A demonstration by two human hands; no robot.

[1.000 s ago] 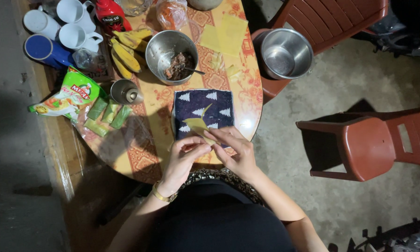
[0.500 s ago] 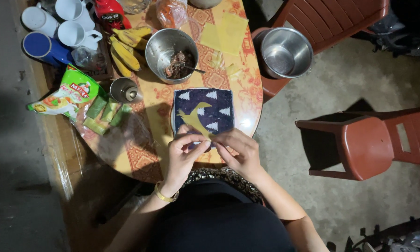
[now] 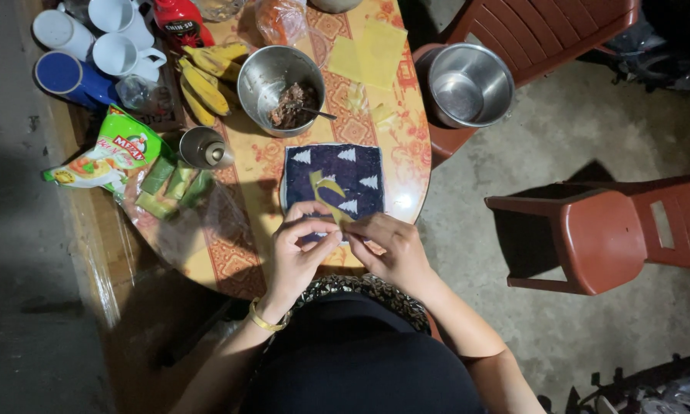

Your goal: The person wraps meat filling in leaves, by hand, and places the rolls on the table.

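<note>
A thin yellow folded wrapper (image 3: pixel 326 192) is pinched by the left hand (image 3: pixel 299 249) and right hand (image 3: pixel 387 245) over the dark blue cloth (image 3: pixel 360 172) on the bench (image 3: pixel 245 222).

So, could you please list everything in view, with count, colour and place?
table: one, yellow and red pattern, centre
mat: one, dark blue with white trees, near table edge
wrapper: one, yellow, over the mat, at both hands
filling bowl: one, steel, behind the mat
empty bowl: one, steel, on a chair
wrapper sheets: yellow, count unclear, far right of table
bananas: a bunch, yellow, left of filling bowl
mugs: three, white, far left
packet: one, green, left edge
chairs: two, red-brown, right
left hand: one, on wrapper
right hand: one, on wrapper
</note>
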